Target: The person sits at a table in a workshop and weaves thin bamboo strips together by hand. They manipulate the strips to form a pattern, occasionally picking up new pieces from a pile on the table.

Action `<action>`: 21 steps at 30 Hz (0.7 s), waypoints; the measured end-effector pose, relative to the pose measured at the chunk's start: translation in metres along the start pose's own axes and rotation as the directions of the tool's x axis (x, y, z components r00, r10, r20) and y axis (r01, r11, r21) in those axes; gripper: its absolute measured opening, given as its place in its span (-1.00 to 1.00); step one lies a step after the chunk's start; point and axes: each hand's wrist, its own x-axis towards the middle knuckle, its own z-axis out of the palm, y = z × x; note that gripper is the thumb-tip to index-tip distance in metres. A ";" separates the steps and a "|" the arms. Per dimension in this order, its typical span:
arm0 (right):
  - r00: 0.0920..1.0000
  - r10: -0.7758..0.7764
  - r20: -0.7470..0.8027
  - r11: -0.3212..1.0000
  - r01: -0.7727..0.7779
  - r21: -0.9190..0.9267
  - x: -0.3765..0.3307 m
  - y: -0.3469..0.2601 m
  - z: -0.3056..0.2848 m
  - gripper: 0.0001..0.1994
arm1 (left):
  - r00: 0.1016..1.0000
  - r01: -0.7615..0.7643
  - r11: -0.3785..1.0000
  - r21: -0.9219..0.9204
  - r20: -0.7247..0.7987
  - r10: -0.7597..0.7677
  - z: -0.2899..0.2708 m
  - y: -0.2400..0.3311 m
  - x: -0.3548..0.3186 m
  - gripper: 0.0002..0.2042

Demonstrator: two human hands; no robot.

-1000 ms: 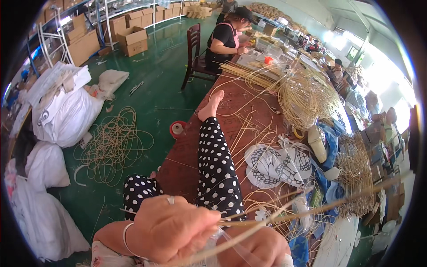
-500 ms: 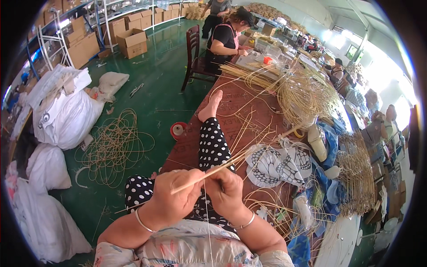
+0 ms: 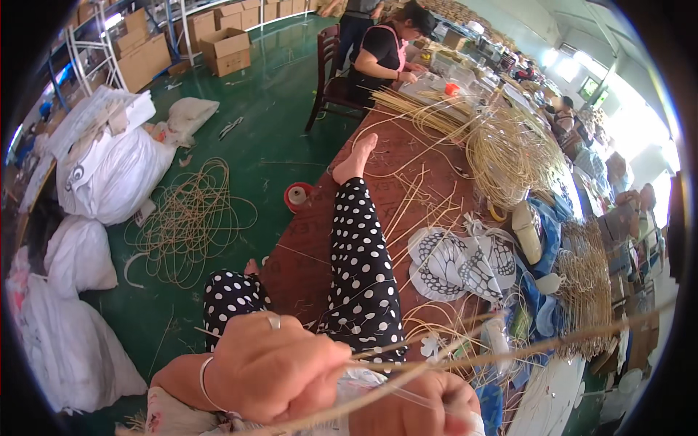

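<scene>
My left hand (image 3: 280, 367), wearing a ring and a bangle, is closed around thin tan cane strips (image 3: 509, 356) above my lap. The strips fan out past the right hand, one long end reaching toward the right edge and another bending low to the left. My right hand (image 3: 422, 408), partly blurred, is low beside it with its fingers curled in. A thin pale thread (image 3: 408, 397) runs to those fingers, beneath the strips. My leg in dotted trousers (image 3: 361, 269) stretches along the reddish-brown tabletop (image 3: 298, 247).
White butterfly-wing cloth pieces (image 3: 454, 265) lie right of my leg, near loose canes (image 3: 418, 211). A red-rimmed spool (image 3: 297, 196) sits at the table's left edge. A cane coil (image 3: 190, 225) and white sacks (image 3: 113, 182) are on the floor. A co-worker (image 3: 382, 54) sits ahead.
Both hands have come lower and closer to me, the right one moving further right. The cane strips have swung from pointing ahead to lying across toward the right.
</scene>
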 end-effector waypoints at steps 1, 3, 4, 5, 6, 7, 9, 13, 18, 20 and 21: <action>0.999 0.022 0.025 0.987 -0.017 -0.162 -0.002 -0.001 -0.002 -0.74 | 0.999 -0.025 0.999 -0.026 -0.039 0.024 0.001 0.001 -0.001 -0.77; 0.998 0.034 -0.048 0.839 -0.054 -0.542 -0.002 -0.002 0.000 -0.81 | 0.993 -0.045 0.998 0.042 -0.103 0.049 0.004 0.008 -0.003 -0.82; 0.990 0.005 -0.138 0.672 -0.106 -0.733 0.001 -0.005 0.006 -0.85 | 0.993 -0.043 0.999 0.023 -0.113 0.045 0.005 0.009 -0.005 -0.83; 0.975 -0.047 -0.217 0.461 -0.171 -0.871 0.003 -0.007 0.013 -0.89 | 0.992 -0.042 0.999 0.002 -0.122 0.042 0.006 0.010 -0.007 -0.83; 0.954 -0.117 -0.277 0.221 -0.247 -0.943 0.006 -0.010 0.019 -0.90 | 0.991 -0.041 0.999 -0.020 -0.131 0.038 0.007 0.009 -0.008 -0.84; 0.930 -0.200 -0.309 -0.036 -0.322 -0.946 0.011 -0.011 0.028 -0.89 | 0.990 -0.052 0.998 -0.023 -0.136 0.048 0.005 0.011 -0.008 -0.84; 0.905 -0.297 -0.305 -0.276 -0.387 -0.880 0.011 -0.012 0.026 -0.86 | 0.989 -0.068 0.997 -0.033 -0.137 0.063 0.009 0.008 -0.008 -0.83; 0.910 -0.326 -0.257 -0.273 -0.351 -0.896 -0.004 -0.007 -0.017 -0.80 | 1.000 0.023 1.000 0.003 0.009 -0.023 0.015 -0.017 -0.018 -0.79; 0.783 -0.435 -0.445 0.012 -0.489 -0.872 -0.030 0.001 -0.063 -0.86 | 0.961 0.255 0.961 -0.107 -0.083 -0.264 0.041 -0.048 -0.020 -0.91; 0.888 -0.354 -0.293 -0.117 -0.353 -0.928 -0.027 -0.004 -0.058 -0.84 | 0.940 0.312 0.934 -0.176 -0.085 -0.330 0.038 -0.045 -0.020 -0.91; 0.938 -0.271 -0.218 -0.194 -0.275 -0.942 -0.020 -0.012 -0.048 -0.82 | 0.917 0.363 0.904 -0.225 -0.087 -0.390 0.036 -0.042 -0.021 -0.91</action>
